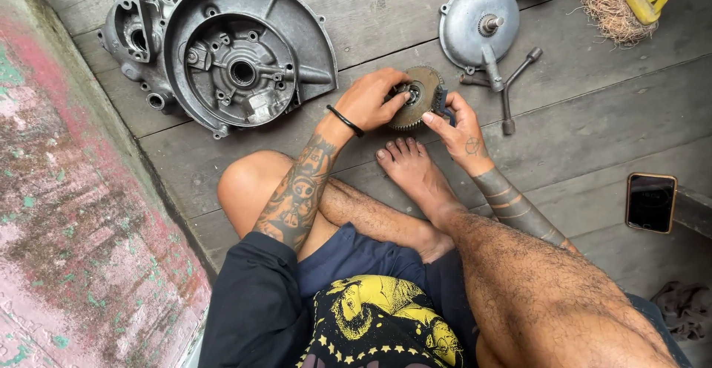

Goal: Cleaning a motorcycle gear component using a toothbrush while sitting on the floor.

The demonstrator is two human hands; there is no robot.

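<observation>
Gear cluster (419, 97) sits clamped between both hands, left hand (368, 101) fingers pressing its hub, right hand (461, 127) fingers gripping the near rim (axis facing up).

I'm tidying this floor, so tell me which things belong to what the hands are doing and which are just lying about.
In use:
- toothed gear, held by left hand and right hand

Lying about:
- big engine casing
- round cover
- cross wrench
- phone
- brush
- rag
</observation>
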